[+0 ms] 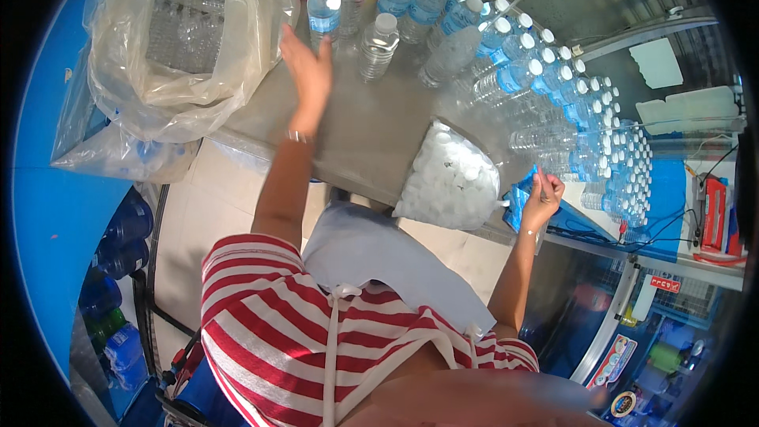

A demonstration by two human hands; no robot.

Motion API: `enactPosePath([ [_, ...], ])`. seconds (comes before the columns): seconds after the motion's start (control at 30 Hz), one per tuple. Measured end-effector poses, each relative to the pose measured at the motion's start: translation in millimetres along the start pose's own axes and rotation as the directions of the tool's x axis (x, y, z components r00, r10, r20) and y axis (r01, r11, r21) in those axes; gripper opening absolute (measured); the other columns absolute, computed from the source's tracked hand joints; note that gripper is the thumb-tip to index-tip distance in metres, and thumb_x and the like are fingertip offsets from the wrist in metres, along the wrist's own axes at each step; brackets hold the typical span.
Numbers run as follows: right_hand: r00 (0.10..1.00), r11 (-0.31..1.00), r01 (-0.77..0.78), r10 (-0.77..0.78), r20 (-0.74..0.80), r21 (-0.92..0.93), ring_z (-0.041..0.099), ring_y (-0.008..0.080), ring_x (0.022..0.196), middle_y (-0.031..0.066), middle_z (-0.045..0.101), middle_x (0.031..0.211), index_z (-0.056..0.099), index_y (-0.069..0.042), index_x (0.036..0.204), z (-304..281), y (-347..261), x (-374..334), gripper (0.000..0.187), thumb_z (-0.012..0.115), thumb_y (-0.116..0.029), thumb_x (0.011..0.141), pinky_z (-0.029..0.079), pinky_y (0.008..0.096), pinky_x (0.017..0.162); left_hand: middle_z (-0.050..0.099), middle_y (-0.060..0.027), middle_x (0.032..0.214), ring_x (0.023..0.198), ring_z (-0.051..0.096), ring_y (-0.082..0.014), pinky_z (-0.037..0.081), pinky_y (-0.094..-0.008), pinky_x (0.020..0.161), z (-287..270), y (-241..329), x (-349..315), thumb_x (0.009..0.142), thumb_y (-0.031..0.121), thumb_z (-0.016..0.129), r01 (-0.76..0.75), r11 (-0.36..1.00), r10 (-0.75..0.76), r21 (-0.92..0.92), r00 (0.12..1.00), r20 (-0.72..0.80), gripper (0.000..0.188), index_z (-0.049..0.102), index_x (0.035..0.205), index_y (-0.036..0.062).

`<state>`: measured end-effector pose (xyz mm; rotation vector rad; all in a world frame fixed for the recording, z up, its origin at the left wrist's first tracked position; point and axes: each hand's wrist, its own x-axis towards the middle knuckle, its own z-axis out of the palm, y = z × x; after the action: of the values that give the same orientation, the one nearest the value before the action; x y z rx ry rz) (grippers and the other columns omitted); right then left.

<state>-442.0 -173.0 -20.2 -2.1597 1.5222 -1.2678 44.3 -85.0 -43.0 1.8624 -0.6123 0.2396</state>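
My left hand (pixel 307 75) reaches over the metal table (pixel 356 130), fingers spread, just short of a capped clear bottle (pixel 323 9) with a blue label. Whether the thumb touches the bottle I cannot tell. An unlabelled capped bottle (pixel 379 46) stands to the right of that hand. At the table's right front, my right hand (pixel 542 199) pinches a blue label (pixel 534 174) beside a small pile of blue labels (pixel 518 204). Between my hands, at the front edge, lies a clear bag of white caps (pixel 449 178).
A large open plastic bag (pixel 265 47) with clear bottles in it stands at the left. Many capped, labelled bottles (pixel 545 71) line the table's back and right. An unlabelled bottle (pixel 452 55) leans in front of them. Cables (pixel 585 235) run along the right edge.
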Motion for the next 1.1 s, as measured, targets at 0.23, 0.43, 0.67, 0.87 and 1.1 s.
enactPosePath([
  [0.23, 0.933, 0.866, -0.121, -0.068, 0.354, 0.485, 0.056, 0.0161, 0.094, 0.0074, 0.057, 0.103, 0.069, -0.005, 0.100, 111, -198, 1, 0.026, 0.076, -0.003, 0.076, 0.047, 0.0282, 0.074, 0.060, -0.0107, 0.120, 0.102, 0.059, -0.0162, 0.049, -0.0322, 0.086, -33, 97, -114, 0.090, 0.008, 0.060, 0.900, 0.102, 0.216, -0.423, 0.395, 0.893, 0.036, 0.053, 0.125, 0.0036],
  [0.43, 0.727, 0.878, -0.302, -0.041, 0.686, 0.372, 0.056, 0.0083, 0.071, -0.0010, 0.056, 0.078, 0.063, -0.005, 0.092, 174, -215, 40, 0.016, 0.074, -0.010, 0.082, 0.044, 0.0210, 0.060, 0.068, -0.0067, 0.086, 0.075, 0.063, -0.0159, 0.051, -0.0310, 0.067, -30, 70, -58, 0.082, 0.029, 0.076, 0.534, 0.775, -0.074, -0.338, 0.609, 0.790, 0.036, 0.064, 0.100, 0.0003],
  [0.67, 0.849, 0.927, -0.021, -0.180, 0.496, 0.373, 0.051, 0.0095, 0.062, 0.0001, 0.057, 0.073, 0.059, -0.006, 0.090, 178, -253, 98, 0.010, 0.066, -0.014, 0.090, 0.042, 0.0237, 0.059, 0.062, -0.0072, 0.076, 0.069, 0.060, -0.0212, 0.050, -0.0350, 0.066, -34, 50, 0, 0.061, 0.037, 0.089, 0.264, 0.875, -0.041, -0.405, 0.876, 0.481, 0.067, 0.057, 0.107, 0.0008],
  [0.87, 0.507, 0.804, 0.501, -0.573, 0.644, 0.320, 0.058, 0.0299, 0.079, 0.0150, 0.054, 0.098, 0.060, -0.005, 0.095, 185, -301, 124, 0.016, 0.062, -0.020, 0.087, 0.047, 0.0388, 0.073, 0.064, -0.0127, 0.110, 0.091, 0.062, -0.0279, 0.050, -0.0373, 0.082, 3, 57, 20, 0.062, 0.032, 0.088, -0.258, 0.888, 0.378, -0.381, 0.881, 0.286, 0.085, 0.046, 0.130, 0.0036],
  [1.1, 0.509, 0.651, 0.666, -0.754, 0.416, 0.365, 0.059, 0.0313, 0.096, 0.0114, 0.057, 0.109, 0.065, -0.011, 0.113, 211, -288, 118, 0.030, 0.069, -0.015, 0.084, 0.049, 0.0379, 0.084, 0.063, -0.0172, 0.114, 0.105, 0.061, -0.0350, 0.049, -0.0423, 0.087, 29, 20, 6, 0.059, 0.033, 0.088, -0.177, 0.892, 0.345, -0.415, 0.860, 0.375, 0.086, 0.048, 0.130, 0.0072],
])
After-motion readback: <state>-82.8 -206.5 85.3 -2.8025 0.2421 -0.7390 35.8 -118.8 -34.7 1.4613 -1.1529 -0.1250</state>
